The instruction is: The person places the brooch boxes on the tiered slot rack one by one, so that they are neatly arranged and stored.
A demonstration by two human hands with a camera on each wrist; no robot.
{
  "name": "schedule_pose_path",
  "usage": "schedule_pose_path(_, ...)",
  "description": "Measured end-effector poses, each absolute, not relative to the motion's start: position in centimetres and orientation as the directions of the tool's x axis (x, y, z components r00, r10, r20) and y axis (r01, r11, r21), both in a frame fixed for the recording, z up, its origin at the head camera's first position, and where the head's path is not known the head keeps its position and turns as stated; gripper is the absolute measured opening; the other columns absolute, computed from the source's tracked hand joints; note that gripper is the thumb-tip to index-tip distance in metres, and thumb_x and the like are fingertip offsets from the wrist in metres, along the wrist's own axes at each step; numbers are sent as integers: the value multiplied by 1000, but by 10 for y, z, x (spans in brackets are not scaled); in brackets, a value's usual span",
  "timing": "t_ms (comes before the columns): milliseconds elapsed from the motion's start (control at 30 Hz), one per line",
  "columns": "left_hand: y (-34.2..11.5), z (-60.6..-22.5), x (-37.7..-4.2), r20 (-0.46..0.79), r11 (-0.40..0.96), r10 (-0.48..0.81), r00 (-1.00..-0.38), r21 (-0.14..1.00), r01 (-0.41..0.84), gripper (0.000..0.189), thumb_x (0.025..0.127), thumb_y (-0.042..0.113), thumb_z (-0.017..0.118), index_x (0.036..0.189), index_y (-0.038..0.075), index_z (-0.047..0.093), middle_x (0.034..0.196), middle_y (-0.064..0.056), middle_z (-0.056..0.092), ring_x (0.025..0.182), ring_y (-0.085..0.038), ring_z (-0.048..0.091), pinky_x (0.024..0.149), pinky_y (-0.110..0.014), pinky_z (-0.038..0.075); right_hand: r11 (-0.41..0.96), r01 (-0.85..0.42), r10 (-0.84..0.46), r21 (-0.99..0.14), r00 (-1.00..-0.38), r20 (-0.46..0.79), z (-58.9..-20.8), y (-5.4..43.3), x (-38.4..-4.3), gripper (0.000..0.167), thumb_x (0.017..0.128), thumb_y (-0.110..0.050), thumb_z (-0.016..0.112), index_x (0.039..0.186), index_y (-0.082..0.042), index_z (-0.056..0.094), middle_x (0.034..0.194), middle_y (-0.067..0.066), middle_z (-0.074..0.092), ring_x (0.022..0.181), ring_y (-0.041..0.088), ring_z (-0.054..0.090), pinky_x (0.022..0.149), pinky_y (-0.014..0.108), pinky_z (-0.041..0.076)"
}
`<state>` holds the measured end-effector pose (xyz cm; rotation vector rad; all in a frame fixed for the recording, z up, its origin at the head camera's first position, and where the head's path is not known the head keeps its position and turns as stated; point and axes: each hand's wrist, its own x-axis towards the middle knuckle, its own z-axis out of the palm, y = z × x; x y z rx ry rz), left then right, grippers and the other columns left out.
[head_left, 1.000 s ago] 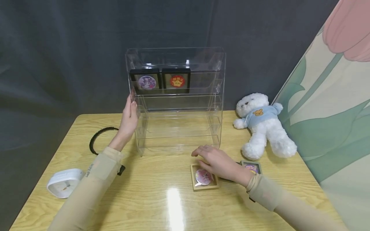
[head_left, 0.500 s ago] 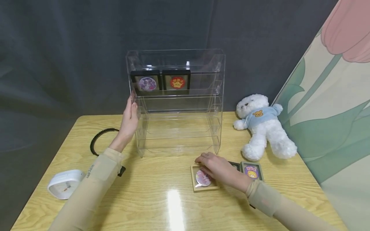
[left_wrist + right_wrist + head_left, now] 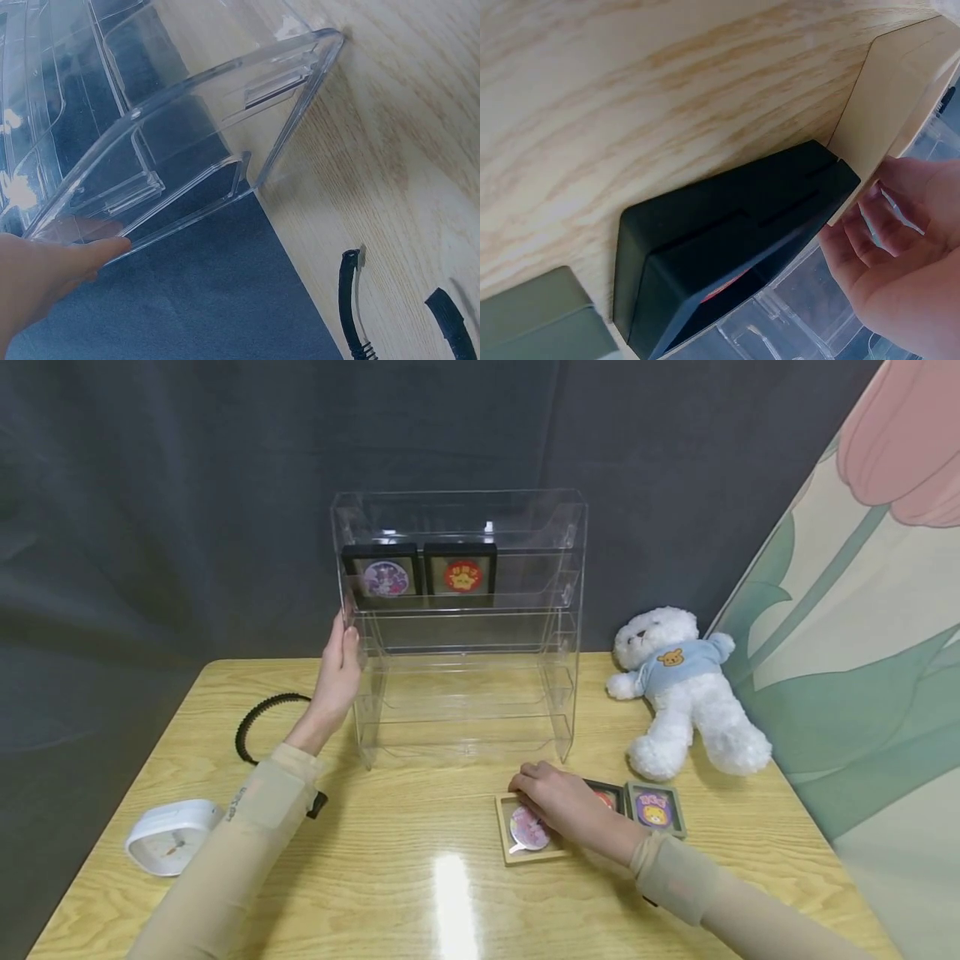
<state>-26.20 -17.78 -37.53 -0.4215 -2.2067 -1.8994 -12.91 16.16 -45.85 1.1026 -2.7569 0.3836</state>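
In the head view my left hand [image 3: 337, 681] grips the left side edge of a clear acrylic display rack [image 3: 461, 609]. The left wrist view shows the thumb lying along that edge. My right hand [image 3: 567, 803] reaches over the right part of a light wood display frame [image 3: 537, 859] with a round pink badge behind its front. Its curled fingers and thumb hold that frame's edge in the right wrist view. Beside it lie a black frame [image 3: 705, 225], partly hidden by the hand in the head view, and an olive frame [image 3: 679, 816] with a purple bear badge.
Two black frames with round badges, one purple [image 3: 386, 579] and one red [image 3: 462, 576], stand in an upper tier of the rack. A white teddy bear [image 3: 678, 664] lies at the right. At the left are a black headband [image 3: 247, 722] and a white clock [image 3: 171, 837].
My right hand has come down toward me onto the wood frame and curled its fingers there, uncovering the olive frame. The wood frame has shifted slightly nearer. My left hand stays on the rack.
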Motion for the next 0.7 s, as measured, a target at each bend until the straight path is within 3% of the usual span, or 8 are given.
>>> schedule_pose_path(367,-177,-374,-260,310,147,90,-946,936,321,58,119,20,21,173,12,1,179,-7,3,163,-23,7,131,-40,12,648,-726,-672,-231,-687,275,-441,165,-132,13,97,4,75,102,-7,70,90,2,75,80,21,72,70,37,63)
schedule_pose_path(700,-177,-376,-260,343,146,87,-935,924,353,58,119,17,21,173,10,3,179,-8,5,163,-23,7,131,-38,12,691,-684,-641,-236,-730,238,-422,165,-133,21,98,4,74,115,-7,71,110,5,74,102,26,70,81,43,64)
